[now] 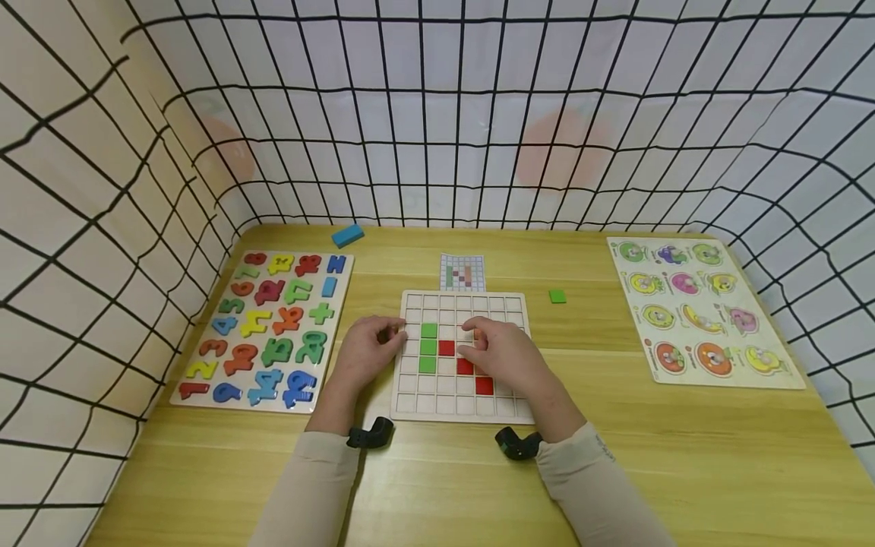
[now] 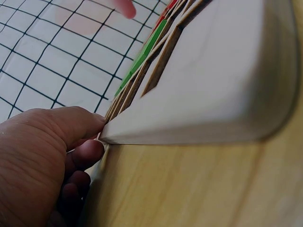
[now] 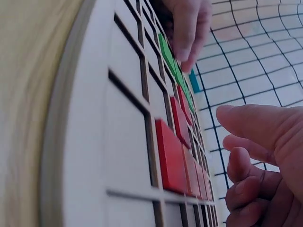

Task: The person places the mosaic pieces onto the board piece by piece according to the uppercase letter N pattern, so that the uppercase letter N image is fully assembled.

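A pale wooden grid board lies flat in the middle. Three green tiles form a column in its left part, and red tiles step diagonally down to the right. An orange tile is mostly hidden under the right hand. My left hand grips the board's left edge between thumb and index finger, as the left wrist view shows. Above the board's right part is my right hand, thumb and index finger apart with nothing seen between them. A small printed pattern card lies behind the board.
A loose green tile lies right of the board. Number puzzle at left, fruit puzzle at right. A blue block sits at the back, near the black wire grid round the table.
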`<state>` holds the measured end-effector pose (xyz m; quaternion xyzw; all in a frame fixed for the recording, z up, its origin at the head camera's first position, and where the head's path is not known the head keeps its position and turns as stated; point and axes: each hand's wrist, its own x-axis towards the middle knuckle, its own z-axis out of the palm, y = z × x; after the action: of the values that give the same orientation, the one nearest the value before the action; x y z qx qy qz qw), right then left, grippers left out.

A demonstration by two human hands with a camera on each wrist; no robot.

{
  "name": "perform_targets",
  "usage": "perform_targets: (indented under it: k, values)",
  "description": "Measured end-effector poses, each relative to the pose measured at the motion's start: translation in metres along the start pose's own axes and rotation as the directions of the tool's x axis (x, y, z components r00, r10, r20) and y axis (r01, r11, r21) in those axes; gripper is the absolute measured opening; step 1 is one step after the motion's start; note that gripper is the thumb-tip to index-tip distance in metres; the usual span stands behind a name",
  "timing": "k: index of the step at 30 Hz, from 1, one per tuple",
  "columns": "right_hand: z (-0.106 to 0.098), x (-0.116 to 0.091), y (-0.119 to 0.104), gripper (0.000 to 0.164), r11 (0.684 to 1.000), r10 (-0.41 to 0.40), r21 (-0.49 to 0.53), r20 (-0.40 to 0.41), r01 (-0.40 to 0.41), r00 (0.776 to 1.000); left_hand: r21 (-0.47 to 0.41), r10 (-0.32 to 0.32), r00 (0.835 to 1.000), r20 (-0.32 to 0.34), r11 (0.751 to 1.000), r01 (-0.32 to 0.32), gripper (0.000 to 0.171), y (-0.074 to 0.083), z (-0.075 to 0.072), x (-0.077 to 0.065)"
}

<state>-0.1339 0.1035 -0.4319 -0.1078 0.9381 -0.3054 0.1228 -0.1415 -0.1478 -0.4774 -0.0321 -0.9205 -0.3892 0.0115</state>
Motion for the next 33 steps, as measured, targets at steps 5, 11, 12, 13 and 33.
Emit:
perform_targets:
  k: [5, 11, 12, 13, 33]
  values:
    - [-0.008, 0.002, 0.013, 0.038, 1.000, 0.007, 0.025, 0.004, -0.007, 1.000, 0.002, 0.001, 1.000, -0.007, 1.000, -0.001, 0.028, 0.000, 0.001, 0.001]
    - [-0.028, 0.003, 0.031, 0.041, 0.999, 0.052, 0.018, -0.012, -0.052, 0.999, 0.003, 0.003, 1.000, -0.012, 1.000, -0.003, 0.028, 0.000, 0.003, 0.001]
    - [-0.031, 0.004, 0.034, 0.042, 0.998, 0.064, 0.013, -0.018, -0.064, 0.998, 0.004, 0.000, 1.000, -0.010, 1.000, 0.000, 0.027, 0.000, 0.003, 0.001]
    - [-0.034, 0.005, 0.037, 0.043, 0.997, 0.074, 0.008, -0.025, -0.074, 0.997, 0.005, -0.001, 1.000, -0.011, 1.000, 0.001, 0.028, 0.000, 0.003, 0.001]
    - [-0.090, 0.035, 0.117, 0.056, 0.993, 0.098, -0.058, -0.053, -0.101, 0.994, 0.016, -0.009, 1.000, -0.010, 1.000, 0.009, 0.028, -0.001, 0.001, 0.001]
